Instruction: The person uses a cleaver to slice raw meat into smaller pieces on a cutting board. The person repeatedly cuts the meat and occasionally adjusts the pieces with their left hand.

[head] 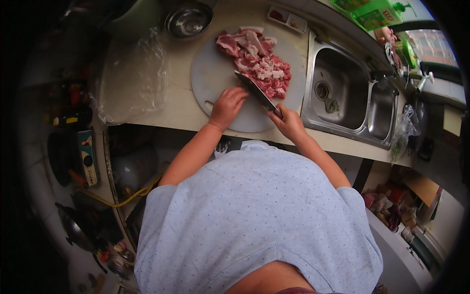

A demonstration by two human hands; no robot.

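My right hand (288,123) grips the handle of a kitchen knife (256,89), whose broad dark blade slants up and left over a round white cutting board (213,70). Along the blade's right side lies a heap of finely cut raw meat (273,79), red with pale fatty bits. Larger raw meat slices (246,42) are piled behind it, near the board's far edge. My left hand (229,104) is at the near left of the board, its fingers bent and close together beside the blade; whether they hold a small piece cannot be told.
A double stainless steel sink (310,84) adjoins the board on the right. Metal bowls (189,20) and a small divided white dish (287,19) stand behind. Clear plastic sheeting (134,81) covers the counter at left. Green pump bottles (378,14) stand beyond the sink.
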